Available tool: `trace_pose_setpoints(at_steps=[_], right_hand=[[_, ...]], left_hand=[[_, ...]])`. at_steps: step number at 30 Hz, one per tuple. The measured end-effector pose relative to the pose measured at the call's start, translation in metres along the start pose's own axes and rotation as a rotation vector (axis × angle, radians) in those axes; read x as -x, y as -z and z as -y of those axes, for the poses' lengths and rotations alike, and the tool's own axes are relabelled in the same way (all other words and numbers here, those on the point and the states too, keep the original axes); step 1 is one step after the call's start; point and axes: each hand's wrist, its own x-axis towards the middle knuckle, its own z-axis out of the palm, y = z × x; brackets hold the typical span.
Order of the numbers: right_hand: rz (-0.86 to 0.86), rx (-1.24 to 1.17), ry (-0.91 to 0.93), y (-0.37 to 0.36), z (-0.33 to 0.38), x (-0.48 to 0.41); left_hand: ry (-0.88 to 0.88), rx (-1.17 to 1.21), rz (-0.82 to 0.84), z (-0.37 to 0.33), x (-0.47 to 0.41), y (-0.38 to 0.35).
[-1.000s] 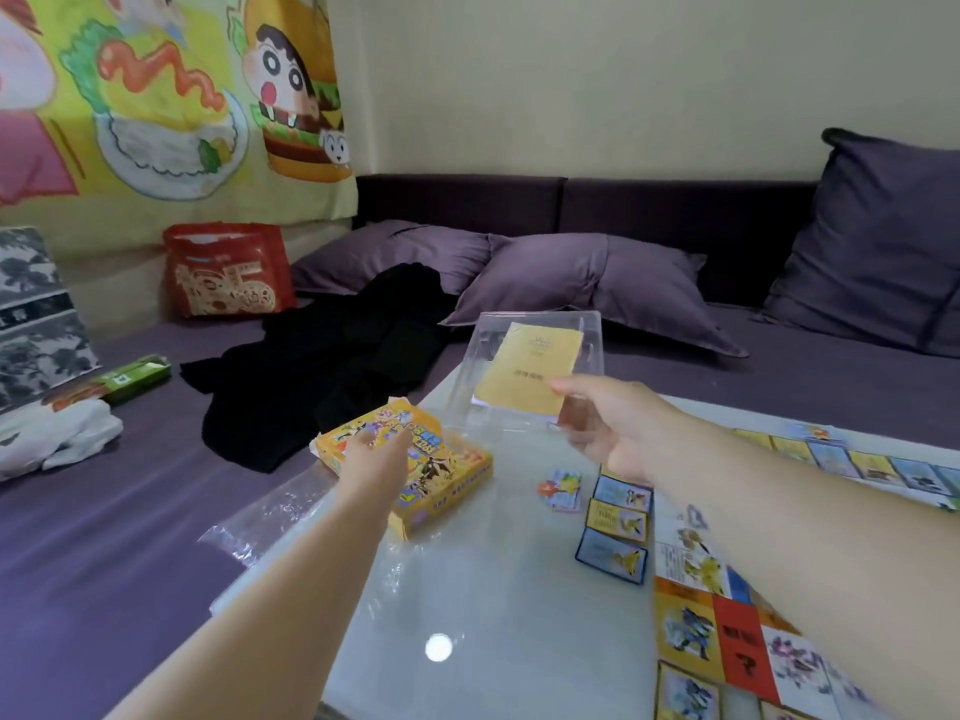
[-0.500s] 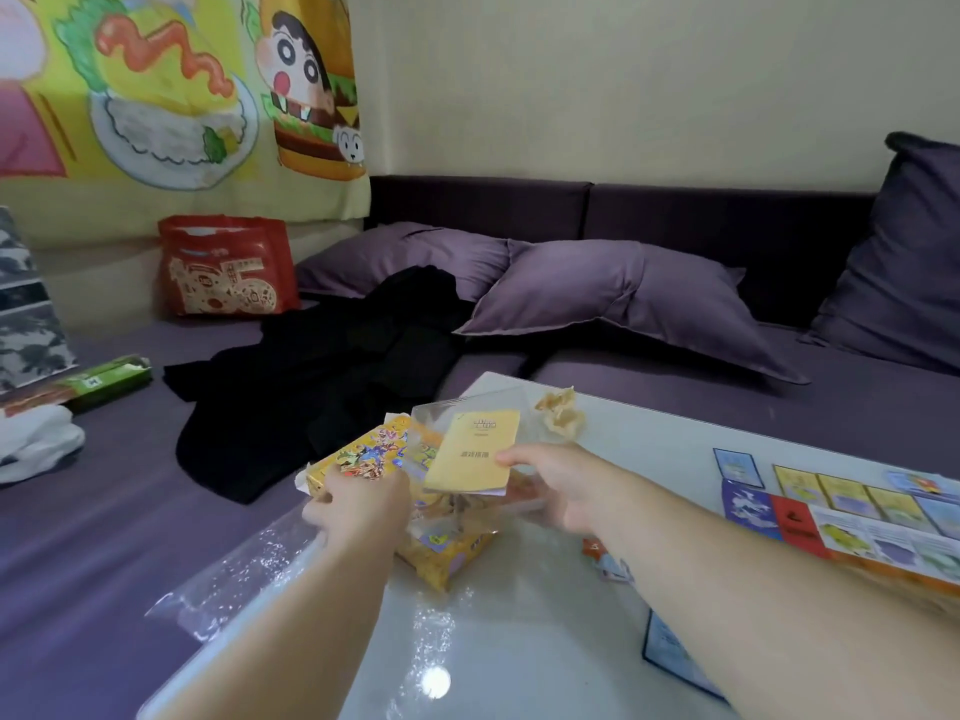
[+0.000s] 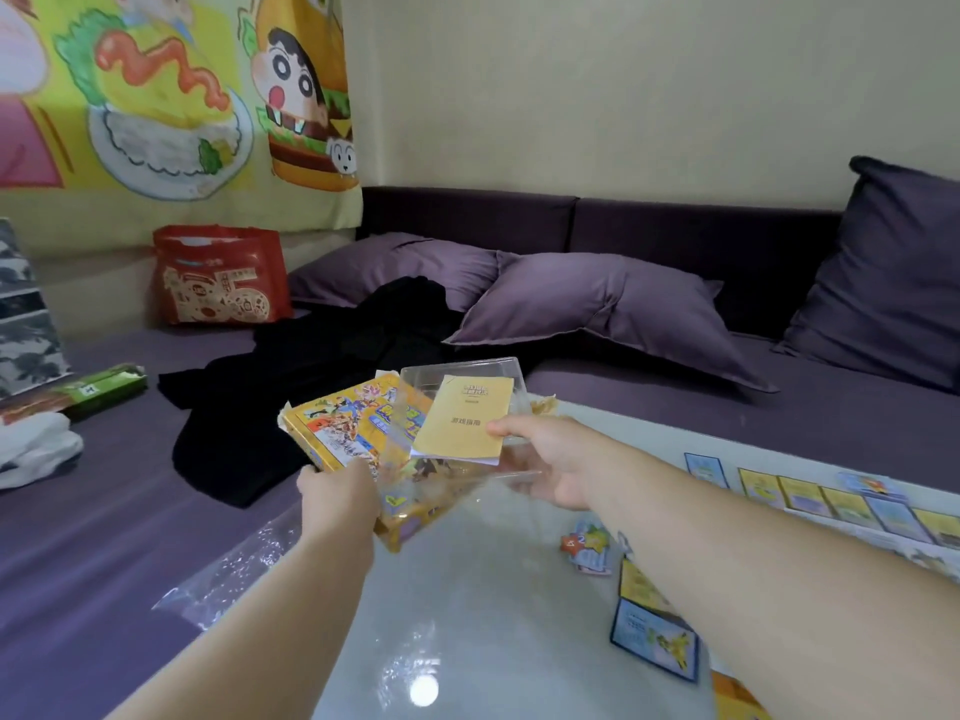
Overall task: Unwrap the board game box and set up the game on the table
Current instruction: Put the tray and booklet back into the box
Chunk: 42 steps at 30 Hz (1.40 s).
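The left hand (image 3: 337, 496) grips the tilted box (image 3: 343, 423) by its near corner. Just beside it, the right hand (image 3: 550, 459) holds the clear tray (image 3: 467, 368), thumb pinning the booklet (image 3: 462, 418) on top. I'd keep that tray level over the counter (image 3: 467, 615) so nothing slides.

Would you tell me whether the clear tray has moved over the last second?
Yes: the tray went left along the table, now overlapping the box.

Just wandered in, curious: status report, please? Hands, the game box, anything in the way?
Left hand grips yellow game box. Right hand pinches clear tray and yellow booklet, over the box. Loose plastic wrap at table edge, not in the way.
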Motion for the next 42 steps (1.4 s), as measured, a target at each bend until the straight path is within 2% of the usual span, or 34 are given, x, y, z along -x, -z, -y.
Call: trace_pose_setpoints(at_steps=[6,11,16,22,30,36,39,42], right_hand=[[-0.015,-0.055,0.161,0.017,0.048,0.074],[-0.015,-0.097,0.305,0.037,0.081,0.166],[-0.119,-0.029,0.454,0.058,0.094,0.252],[-0.237,0.025,0.592,0.083,0.084,0.314],[-0.221,-0.104,0.637,0.072,0.039,0.326],[-0.355,0.131,0.673,0.069,0.020,0.308],[-0.367,0.277,0.728,0.068,0.024,0.302],[-0.346,0.325,0.749,0.064,0.024,0.293]], left_hand=[[-0.158,0.032,0.211,-0.047,0.050,-0.002],[-0.188,0.072,0.407,-0.087,0.127,0.009],[-0.245,-0.166,0.564,-0.098,0.187,0.036],[-0.269,-0.359,0.534,-0.076,0.229,0.075],[-0.197,-0.361,0.511,-0.027,0.239,0.089],[-0.108,-0.487,0.514,-0.004,0.223,0.094],[-0.100,-0.540,0.487,0.012,0.216,0.097],[-0.129,-0.573,0.499,0.020,0.208,0.098]])
